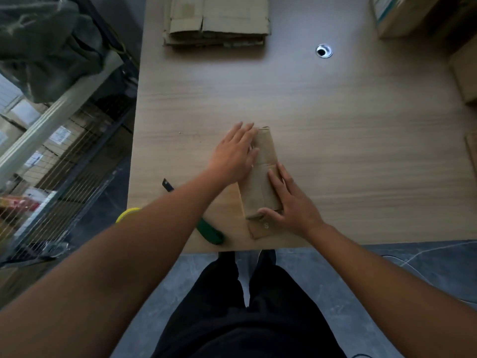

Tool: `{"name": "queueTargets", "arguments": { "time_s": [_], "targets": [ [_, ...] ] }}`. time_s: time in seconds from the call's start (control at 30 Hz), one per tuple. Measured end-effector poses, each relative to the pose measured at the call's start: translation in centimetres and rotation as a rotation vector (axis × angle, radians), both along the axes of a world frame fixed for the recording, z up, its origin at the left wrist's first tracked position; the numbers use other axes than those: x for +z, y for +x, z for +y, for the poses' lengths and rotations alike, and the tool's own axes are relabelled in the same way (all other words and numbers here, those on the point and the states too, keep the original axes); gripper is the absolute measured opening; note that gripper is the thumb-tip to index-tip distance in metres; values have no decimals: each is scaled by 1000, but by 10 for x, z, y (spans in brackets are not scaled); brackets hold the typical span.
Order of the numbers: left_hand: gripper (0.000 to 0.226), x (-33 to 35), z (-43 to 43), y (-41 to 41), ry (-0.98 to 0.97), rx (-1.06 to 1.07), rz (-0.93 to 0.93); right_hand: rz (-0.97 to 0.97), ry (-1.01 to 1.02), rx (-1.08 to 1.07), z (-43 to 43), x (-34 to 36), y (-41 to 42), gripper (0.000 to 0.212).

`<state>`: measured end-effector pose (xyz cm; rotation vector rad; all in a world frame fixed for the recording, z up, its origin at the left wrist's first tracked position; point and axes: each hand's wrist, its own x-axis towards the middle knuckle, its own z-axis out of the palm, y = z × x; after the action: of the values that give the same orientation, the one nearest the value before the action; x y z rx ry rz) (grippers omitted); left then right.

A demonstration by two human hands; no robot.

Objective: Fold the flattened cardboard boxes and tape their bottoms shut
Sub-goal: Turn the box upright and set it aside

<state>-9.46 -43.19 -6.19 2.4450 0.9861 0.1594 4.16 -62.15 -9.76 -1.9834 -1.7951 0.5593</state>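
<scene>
1 box (260,182) looks half-formed, untaped, under my left grip (236,151) and right grip (291,202), both spread flat, clamping nothing; stack (216,21) waits at 12 o'clock.

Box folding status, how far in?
Done: nothing clearly finished; cartons at the right edge are cut off. In hand: left hand and right hand press one cardboard box on the table, no tape visible on it. Left: taping it, then the flattened stack at the far edge.
</scene>
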Motion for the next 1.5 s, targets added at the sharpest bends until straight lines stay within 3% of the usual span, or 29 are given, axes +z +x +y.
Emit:
{"name": "queueTargets", "arguments": {
  "time_s": [0.1,0.23,0.33,0.47,0.8,0.9,1.03,1.13,1.3,1.33,1.43,1.5],
  "targets": [
    [65,-8,42,12,27,-145,81,-113,16,0,9,2,16,90],
    [73,-20,61,8,53,-52,-44,-87,2,-223,7,5,20,71],
    [73,-36,55,-2,-24,33,-203,36,-20,-410,14,7,3,82],
    [62,-49,45,-6,-122,71,-384,-47,-13,-503,27,-2,-14,100],
    [53,-69,39,4,-128,193,-617,-40,194,-573,32,-24,-11,85],
    [56,-65,39,5,-176,230,-570,61,115,-624,32,-17,-16,91],
    [57,-43,35,5,-281,339,-306,172,-46,-897,27,2,-26,97],
    [47,-21,13,-2,-374,342,-223,425,-154,-973,15,21,-24,92],
    [51,27,-46,-26,-402,376,-238,579,-34,-923,-23,59,-21,100],
    [56,37,-59,-32,-412,359,-245,592,-12,-910,-33,67,-20,93],
    [63,60,-96,-47,-495,372,-257,657,63,-865,-66,90,-18,46],
    [60,73,-118,-53,-578,443,-294,714,115,-822,-85,102,-19,34]
  ]
}}
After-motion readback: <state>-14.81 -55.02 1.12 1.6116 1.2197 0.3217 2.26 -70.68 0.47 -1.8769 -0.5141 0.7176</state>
